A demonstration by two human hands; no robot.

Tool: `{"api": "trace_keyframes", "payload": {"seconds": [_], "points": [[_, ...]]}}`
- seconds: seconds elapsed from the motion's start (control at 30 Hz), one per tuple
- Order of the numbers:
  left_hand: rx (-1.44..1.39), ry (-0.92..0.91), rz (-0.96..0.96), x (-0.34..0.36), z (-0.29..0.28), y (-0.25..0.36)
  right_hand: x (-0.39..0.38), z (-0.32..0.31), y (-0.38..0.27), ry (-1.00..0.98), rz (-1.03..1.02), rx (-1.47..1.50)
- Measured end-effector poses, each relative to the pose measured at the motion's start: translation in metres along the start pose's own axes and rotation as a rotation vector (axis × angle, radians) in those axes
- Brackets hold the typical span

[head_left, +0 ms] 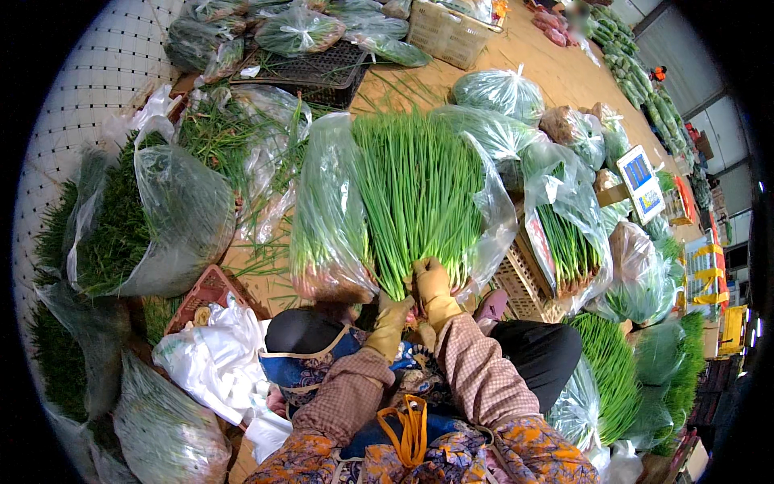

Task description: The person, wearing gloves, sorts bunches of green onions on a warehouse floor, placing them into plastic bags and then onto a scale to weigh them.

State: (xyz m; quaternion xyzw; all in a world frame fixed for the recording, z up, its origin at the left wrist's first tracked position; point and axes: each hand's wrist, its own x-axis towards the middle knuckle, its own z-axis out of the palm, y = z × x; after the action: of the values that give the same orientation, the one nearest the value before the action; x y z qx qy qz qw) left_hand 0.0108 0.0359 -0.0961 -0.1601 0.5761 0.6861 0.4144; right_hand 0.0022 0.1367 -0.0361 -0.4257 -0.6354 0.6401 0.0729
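Observation:
A large open bundle of long green onions (415, 185) lies in clear plastic in front of me, tips pointing away, between a filled clear bag (326, 222) and an open plastic flap. My left hand (389, 323) and my right hand (431, 290), both in yellowish gloves, are at the bundle's root end, close together. Their fingers are closed on the lower stalks, right a little higher than left; the fingertips are partly hidden. Another bagged bunch (564, 242) rests on a crate to the right.
Bagged greens (169, 226) and a red crate (201, 298) with white bags (214, 363) flank me at left. Black crates (318, 68) and a pale basket (451, 32) stand behind. A scale (637, 181) and more bagged produce (633, 278) are at right. A small orange-clad figure (657, 74) is far off.

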Motion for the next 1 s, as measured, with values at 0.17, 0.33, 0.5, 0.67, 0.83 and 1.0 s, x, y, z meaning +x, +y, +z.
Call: {"api": "trace_keyframes", "payload": {"seconds": [0.17,0.33,0.5,0.67,0.83,1.0], "points": [[0.086,-0.039,-0.082,-0.023,0.018,0.026,0.021,-0.01,0.013,0.032,-0.011,0.703],[-0.078,-0.095,-0.121,-0.018,-0.006,0.019,-0.01,-0.001,-0.03,-0.085,-0.064,0.015],[-0.096,-0.112,-0.072,-0.011,0.001,0.008,-0.003,-0.005,-0.017,-0.108,-0.34,-0.807],[-0.176,-0.071,-0.076,0.006,-0.008,-0.009,-0.012,0.003,-0.019,-0.126,-0.413,-0.814],[-0.166,-0.023,0.055,-0.029,-0.007,0.022,-0.07,-0.022,-0.066,-0.548,-0.006,-0.061],[-0.061,0.005,0.0,-0.037,0.006,0.039,-0.059,-0.128,0.046,-0.585,-0.394,-0.845]]}}
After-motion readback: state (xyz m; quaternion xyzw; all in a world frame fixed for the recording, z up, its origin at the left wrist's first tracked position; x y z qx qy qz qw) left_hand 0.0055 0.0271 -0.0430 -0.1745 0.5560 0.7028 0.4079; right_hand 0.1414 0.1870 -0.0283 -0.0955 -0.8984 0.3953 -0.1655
